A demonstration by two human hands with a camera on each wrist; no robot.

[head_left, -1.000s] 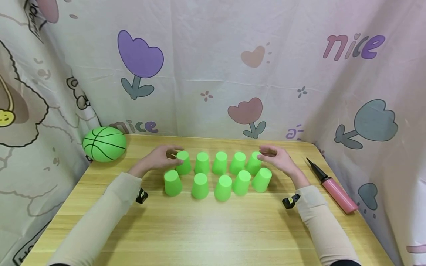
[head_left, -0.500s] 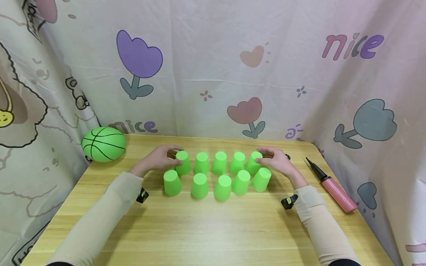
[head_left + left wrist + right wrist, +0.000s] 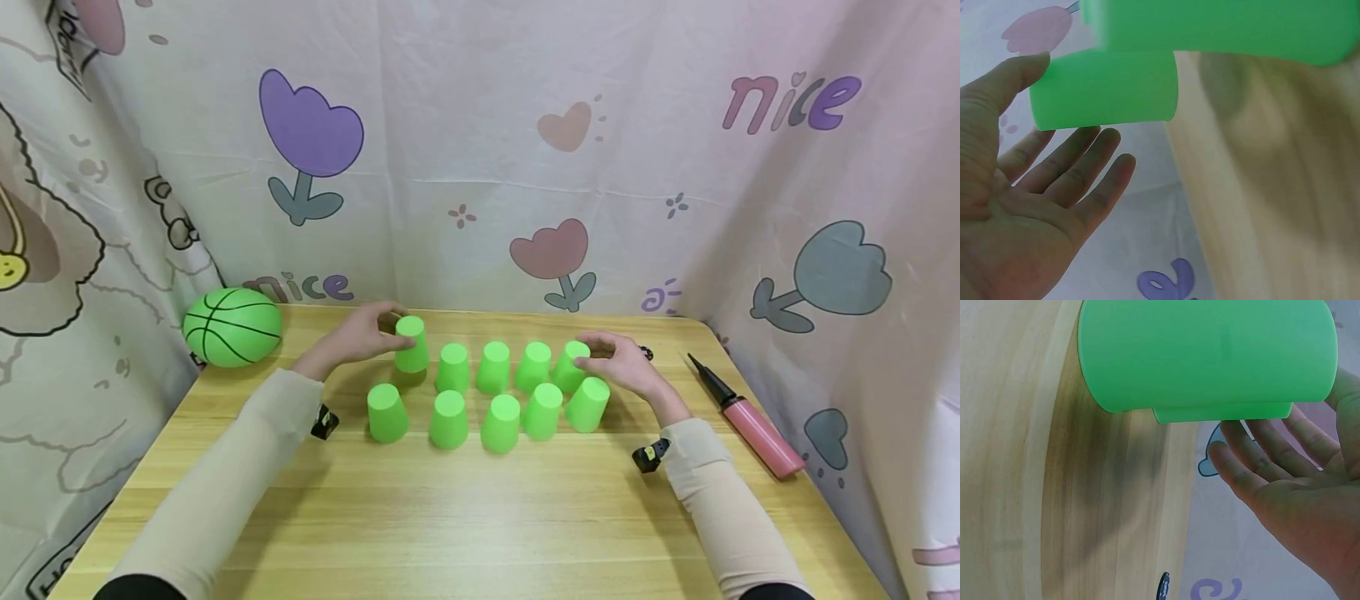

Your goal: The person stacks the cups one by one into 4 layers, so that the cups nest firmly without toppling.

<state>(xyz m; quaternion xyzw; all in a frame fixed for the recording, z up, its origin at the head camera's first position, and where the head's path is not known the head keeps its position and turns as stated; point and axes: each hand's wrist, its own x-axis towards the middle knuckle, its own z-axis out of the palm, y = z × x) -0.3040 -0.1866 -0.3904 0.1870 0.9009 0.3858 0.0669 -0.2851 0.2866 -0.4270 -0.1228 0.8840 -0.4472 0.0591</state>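
Observation:
Bright green cups stand upside down in two rows on the wooden table. At the left end of the back row, my left hand (image 3: 367,333) grips a green cup (image 3: 411,350) between thumb and fingers, raised above the tabletop. The left wrist view shows the thumb on one side of this cup (image 3: 1104,90) and fingers on the other. My right hand (image 3: 618,362) pinches the back row's right-end cup (image 3: 568,371), which stays low at the table. In the right wrist view a front cup (image 3: 1210,356) hides most of that cup (image 3: 1222,414) and the thumb.
A green ball (image 3: 232,327) with black lines sits at the table's back left corner. A pink hand pump (image 3: 761,435) with a black nozzle lies along the right edge. Behind my right hand is a small dark object (image 3: 647,353). Printed curtain (image 3: 450,125) hangs behind.
My left hand has lifted its cup upward off the table. The right hand moved slightly left onto its cup, then stayed there. The other cups have not moved.

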